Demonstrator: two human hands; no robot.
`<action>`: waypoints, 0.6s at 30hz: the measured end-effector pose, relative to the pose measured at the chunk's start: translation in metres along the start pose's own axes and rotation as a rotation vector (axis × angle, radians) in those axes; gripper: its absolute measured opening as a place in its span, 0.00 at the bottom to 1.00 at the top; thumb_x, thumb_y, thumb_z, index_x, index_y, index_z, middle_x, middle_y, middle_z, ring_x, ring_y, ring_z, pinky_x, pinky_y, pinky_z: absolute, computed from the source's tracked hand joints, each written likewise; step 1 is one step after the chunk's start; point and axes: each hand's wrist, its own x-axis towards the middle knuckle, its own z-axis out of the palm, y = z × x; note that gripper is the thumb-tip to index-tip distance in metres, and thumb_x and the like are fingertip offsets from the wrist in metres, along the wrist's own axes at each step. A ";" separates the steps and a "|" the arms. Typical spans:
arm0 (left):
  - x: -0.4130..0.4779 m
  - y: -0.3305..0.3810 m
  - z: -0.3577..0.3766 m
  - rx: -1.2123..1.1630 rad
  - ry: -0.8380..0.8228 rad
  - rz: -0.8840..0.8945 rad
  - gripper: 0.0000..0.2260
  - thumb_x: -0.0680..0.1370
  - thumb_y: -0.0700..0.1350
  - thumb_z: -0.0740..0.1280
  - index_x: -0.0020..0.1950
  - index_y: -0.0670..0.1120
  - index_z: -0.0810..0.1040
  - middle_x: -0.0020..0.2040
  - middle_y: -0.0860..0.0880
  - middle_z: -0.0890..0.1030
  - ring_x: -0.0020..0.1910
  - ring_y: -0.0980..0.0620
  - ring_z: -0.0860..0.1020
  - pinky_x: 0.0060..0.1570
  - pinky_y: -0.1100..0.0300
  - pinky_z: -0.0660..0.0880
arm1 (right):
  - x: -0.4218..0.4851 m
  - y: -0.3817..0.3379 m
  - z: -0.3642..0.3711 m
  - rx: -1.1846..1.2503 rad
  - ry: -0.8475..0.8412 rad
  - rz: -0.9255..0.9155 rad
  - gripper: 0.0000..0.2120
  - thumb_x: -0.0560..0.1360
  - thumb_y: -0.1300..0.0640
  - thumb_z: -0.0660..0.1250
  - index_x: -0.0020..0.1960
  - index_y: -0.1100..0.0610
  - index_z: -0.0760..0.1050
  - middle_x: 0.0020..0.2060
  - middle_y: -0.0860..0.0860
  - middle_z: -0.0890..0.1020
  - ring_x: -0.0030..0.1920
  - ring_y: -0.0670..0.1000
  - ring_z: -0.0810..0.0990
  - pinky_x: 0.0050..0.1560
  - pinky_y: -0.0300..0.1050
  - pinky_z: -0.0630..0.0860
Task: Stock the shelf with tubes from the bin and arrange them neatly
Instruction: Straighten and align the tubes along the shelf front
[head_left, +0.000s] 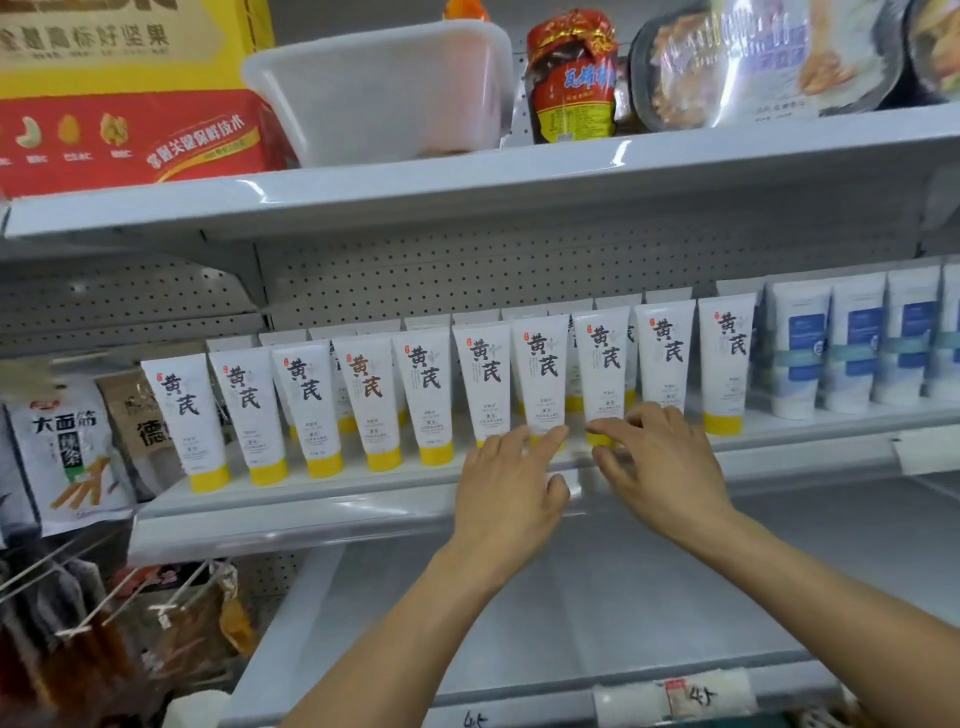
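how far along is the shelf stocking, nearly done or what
Done: white tubes with yellow caps line the grey metal shelf in two upright rows. In hand: the left hand touches one front tube, the right hand pinches the neighbouring tube at its cap, likely straightening them. Left: probably just alignment; the translucent white plastic bin above shows no tubes.

Both hands reach to the front row of white tubes (363, 395), which stand on their yellow caps on the shelf (311, 499). The left hand (511, 483) lays straight fingers on the foot of one tube (540, 379). Just right of it, the right hand (657, 467) has finger and thumb at the cap of the neighbouring tube (602, 369), though a pinch cannot be told. Above the hands sits a white bin (384, 88); blue-labelled tubes (852, 348) stand beyond the right hand, and snack packets (67, 457) are well left of the left hand.
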 end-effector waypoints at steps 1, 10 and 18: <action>0.003 0.004 0.004 0.018 -0.036 -0.017 0.27 0.75 0.53 0.51 0.75 0.55 0.63 0.68 0.48 0.71 0.63 0.45 0.71 0.62 0.51 0.66 | -0.001 0.005 -0.001 -0.005 -0.029 0.021 0.16 0.77 0.48 0.64 0.64 0.44 0.76 0.51 0.52 0.76 0.55 0.56 0.73 0.53 0.51 0.69; 0.021 0.018 0.015 0.075 -0.065 -0.176 0.25 0.79 0.52 0.57 0.76 0.60 0.58 0.69 0.47 0.70 0.66 0.44 0.68 0.63 0.52 0.64 | 0.005 0.017 0.002 -0.027 -0.203 0.005 0.21 0.78 0.40 0.56 0.70 0.37 0.66 0.64 0.49 0.74 0.66 0.54 0.67 0.61 0.51 0.63; 0.023 0.021 0.019 0.110 -0.066 -0.193 0.25 0.79 0.54 0.51 0.77 0.60 0.57 0.70 0.49 0.69 0.67 0.46 0.68 0.62 0.52 0.63 | 0.007 0.021 0.004 -0.041 -0.225 -0.037 0.25 0.75 0.36 0.56 0.72 0.38 0.63 0.66 0.47 0.73 0.67 0.53 0.66 0.61 0.53 0.63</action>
